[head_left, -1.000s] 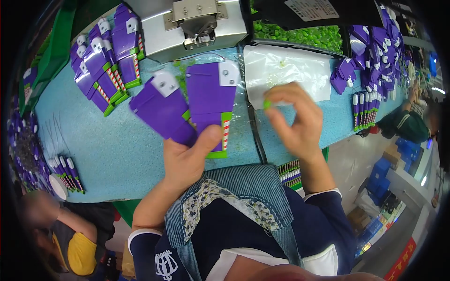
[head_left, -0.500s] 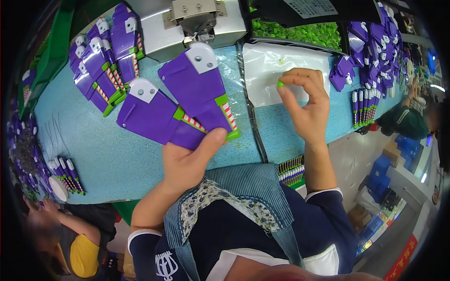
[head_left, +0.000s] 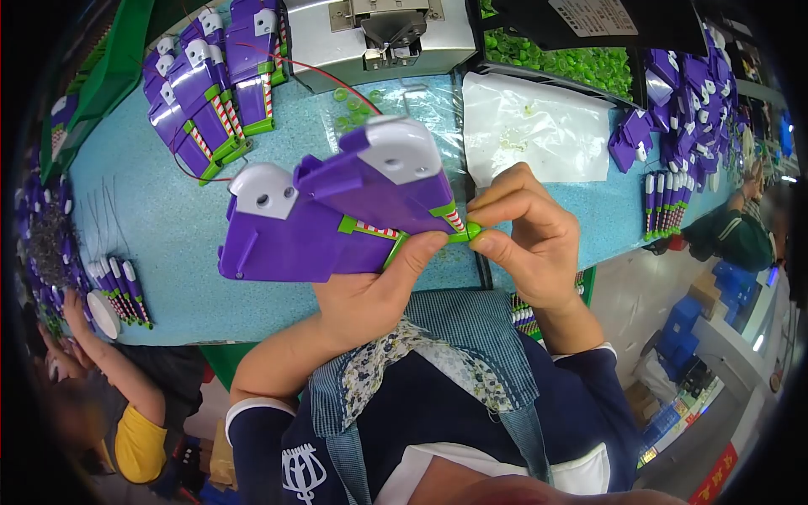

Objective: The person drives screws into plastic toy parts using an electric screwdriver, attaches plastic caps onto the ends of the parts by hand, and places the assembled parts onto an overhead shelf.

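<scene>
My left hand (head_left: 370, 303) is closed on the lower ends of two purple plastic pieces, the left one (head_left: 282, 240) overlapping the right one (head_left: 383, 198). Both have a white corner with holes, a red-and-white striped strip and green trim. Between the thumb and fingers of my right hand (head_left: 539, 244) is a small green cap (head_left: 474, 230), touching the green end of the right piece. The fingertips partly cover the cap. A thin red wire curves behind the right piece's white corner.
A metal machine (head_left: 387, 50) stands at the back, beside a black bin of small green parts (head_left: 564, 69). White sheet (head_left: 539, 126) lies below the bin. More purple pieces (head_left: 206, 105) lie at the left and in a pile (head_left: 686, 109) at right. Another person (head_left: 139, 438) sits at lower left.
My right hand has moved left and down, bringing the small green cap against the right purple piece's green end. The two pieces have tilted in my left hand, and loose green caps now show behind them.
</scene>
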Motion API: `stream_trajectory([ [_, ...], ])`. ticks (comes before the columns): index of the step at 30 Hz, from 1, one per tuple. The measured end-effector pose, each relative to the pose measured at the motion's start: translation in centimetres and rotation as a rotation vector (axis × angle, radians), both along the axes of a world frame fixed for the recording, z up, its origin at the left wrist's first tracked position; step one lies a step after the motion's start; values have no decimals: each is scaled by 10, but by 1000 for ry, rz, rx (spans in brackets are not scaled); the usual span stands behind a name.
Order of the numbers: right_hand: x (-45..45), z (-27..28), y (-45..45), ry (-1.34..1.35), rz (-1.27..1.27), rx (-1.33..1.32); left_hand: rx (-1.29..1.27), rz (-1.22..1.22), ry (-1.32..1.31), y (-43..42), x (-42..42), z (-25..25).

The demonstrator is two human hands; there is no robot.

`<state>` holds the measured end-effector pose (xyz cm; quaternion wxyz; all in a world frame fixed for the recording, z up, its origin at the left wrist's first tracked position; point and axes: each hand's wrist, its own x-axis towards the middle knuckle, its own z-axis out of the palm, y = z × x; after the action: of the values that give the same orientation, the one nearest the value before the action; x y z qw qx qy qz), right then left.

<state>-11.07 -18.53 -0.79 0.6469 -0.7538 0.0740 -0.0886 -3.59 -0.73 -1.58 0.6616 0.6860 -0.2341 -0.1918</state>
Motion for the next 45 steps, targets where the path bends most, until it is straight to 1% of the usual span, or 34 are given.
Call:
stream_trajectory([
  [2,-4,-6,4,4,-21,126,15,3,4,0,-4,-3],
  [5,-5,-10,7,49,-19,132,19,13,37,0,-3,-4],
  [7,-1,-10,11,20,-24,107,15,15,72,4,-1,-1],
  [9,0,-6,13,-11,-28,81,113,-41,7,12,5,8],
  [10,-1,-1,15,96,45,174,118,-46,6,15,8,5],
  [11,-1,1,17,202,123,267,-12,13,80,19,10,-1],
  [12,-1,1,16,199,123,271,-141,74,154,21,12,-4],
  [13,-1,1,12,214,156,290,-164,304,269,12,10,4],
  [14,-1,0,9,229,191,309,-160,307,268,22,15,2],
  [15,3,-3,6,178,115,143,-239,268,299,40,26,-2],
  [16,11,-5,8,176,122,150,-317,231,328,53,32,-5],
  [18,30,-6,8,188,8,-259,-266,297,339,57,36,-6],
  [19,41,-11,10,183,15,-256,-286,286,359,58,38,-6],
  [21,60,-23,16,-216,36,-555,-304,285,365,59,46,-4],
  [22,63,-27,18,-231,44,-547,-312,385,368,59,52,-1],
  [23,67,-30,21,-220,67,-598,-321,486,366,60,59,0],
  [24,70,-34,24,-210,89,-647,-317,499,348,62,67,0],
  [25,72,-36,27,-226,96,-636,-199,570,233,67,77,-1],
  [26,73,-39,29,-224,78,-689,-81,636,122,71,87,-2],
  [27,73,-40,30,-219,59,-743,59,644,76,79,97,-5],
  [28,73,-40,30,-223,61,-736,65,649,71,83,107,-6],
  [30,72,-40,29,-214,32,-712,512,635,-103,84,125,-8],
  [31,72,-40,29,-217,28,-712,625,650,-173,76,129,-7],
  [32,70,-40,29,-213,17,-699,623,647,-175,69,129,-6],
  [34,68,-38,27,-205,-3,-693,822,614,-447,55,128,-5],
  [36,65,-37,25,-121,15,-592,799,613,-433,56,132,-8],
  [37,63,-36,23,-118,8,-592,639,595,-276,64,137,-16],
  [38,61,-34,23,-76,53,-509,478,575,-121,70,140,-20],
  [39,60,-32,22,-35,100,-426,378,531,2,71,139,-14],
  [40,59,-29,23,-35,97,-425,379,528,1,72,135,-12],
  [42,58,-25,24,-111,187,-458,-7,499,222,76,126,-9],
  [43,58,-26,26,-108,186,-458,-85,485,231,69,114,0],
  [44,58,-28,28,-132,204,-508,-85,484,234,66,101,4],
  [45,59,-30,31,-158,222,-559,-170,460,265,63,90,7],
])
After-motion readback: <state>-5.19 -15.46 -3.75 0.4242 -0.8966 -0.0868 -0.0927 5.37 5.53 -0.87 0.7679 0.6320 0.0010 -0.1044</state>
